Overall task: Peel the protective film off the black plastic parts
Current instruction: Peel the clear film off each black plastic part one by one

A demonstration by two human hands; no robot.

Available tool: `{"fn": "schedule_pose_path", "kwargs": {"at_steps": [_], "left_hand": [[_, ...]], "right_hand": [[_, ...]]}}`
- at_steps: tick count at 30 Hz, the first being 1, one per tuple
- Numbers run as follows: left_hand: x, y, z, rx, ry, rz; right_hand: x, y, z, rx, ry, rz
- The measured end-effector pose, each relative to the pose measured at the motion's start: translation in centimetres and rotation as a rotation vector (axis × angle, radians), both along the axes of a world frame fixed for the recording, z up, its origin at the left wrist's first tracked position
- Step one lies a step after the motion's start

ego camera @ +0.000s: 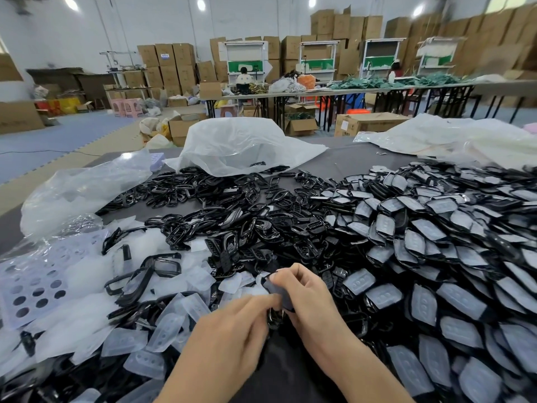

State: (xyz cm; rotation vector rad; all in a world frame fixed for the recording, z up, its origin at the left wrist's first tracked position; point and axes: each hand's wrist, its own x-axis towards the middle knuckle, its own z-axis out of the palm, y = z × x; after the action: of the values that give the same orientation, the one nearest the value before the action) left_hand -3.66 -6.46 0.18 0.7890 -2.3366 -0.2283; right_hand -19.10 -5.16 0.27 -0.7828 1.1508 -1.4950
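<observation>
Both my hands meet over the near middle of the table around one black plastic part (276,289). My right hand (305,292) grips the part from the right, its fingers curled over the top edge. My left hand (232,330) pinches at the part's left side, where a pale film edge (259,279) shows. To the right lies a big heap of film-covered black parts (436,242). Bare black frames (232,222) are piled in the middle. Peeled clear films (162,321) lie scattered to the left.
A crumpled clear plastic bag (241,144) sits at the far middle of the table, another bag (75,193) at the left. A perforated sheet (35,286) lies at the left edge. Behind are tables, cardboard boxes and seated people.
</observation>
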Motion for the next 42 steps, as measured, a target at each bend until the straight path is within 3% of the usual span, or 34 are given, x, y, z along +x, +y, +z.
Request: {"fn": "schedule_pose_path", "kwargs": {"at_steps": [4,7,15,18,22,25,27,31,34,38,42], "left_hand": [[-1.2,0.7,-0.6,-0.103,-0.084,-0.123],[-1.3,0.8,-1.0,-0.125,-0.005,-0.135],[0.0,0.0,-0.7,0.312,0.431,0.134],[-0.3,-0.3,-0.5,0.419,0.481,0.128],[0.3,-0.9,-1.0,0.495,0.528,0.177],[0.3,-0.9,-1.2,0.491,0.524,0.161],[0.2,-0.6,-1.3,0.460,0.511,0.142],[0.7,-0.3,-1.6,0.422,0.501,0.130],[1.1,-0.2,-1.7,0.386,0.462,0.133],[1.7,-0.6,-1.5,0.371,0.415,0.203],[1.8,-3.6,0.1,0.158,0.277,0.366]], "right_hand": [[-0.1,0.0,0.0,0.037,-0.006,-0.014],[-0.2,0.0,0.0,0.018,-0.039,0.016],[0.2,0.5,0.5,-0.053,-0.050,0.060],[1.0,1.0,0.6,-0.113,0.076,0.105],[0.9,2.7,0.5,-0.158,0.452,0.119],[0.2,3.6,0.2,-0.135,0.599,0.121],[-1.3,3.3,0.8,-0.155,0.641,0.037],[-8.5,1.4,4.2,-0.188,0.451,-0.425],[-13.3,0.8,5.1,-0.096,0.337,-0.689],[-13.8,1.3,3.6,-0.023,0.372,-0.697],[-9.6,1.9,2.4,-0.080,0.533,-0.580]]}}
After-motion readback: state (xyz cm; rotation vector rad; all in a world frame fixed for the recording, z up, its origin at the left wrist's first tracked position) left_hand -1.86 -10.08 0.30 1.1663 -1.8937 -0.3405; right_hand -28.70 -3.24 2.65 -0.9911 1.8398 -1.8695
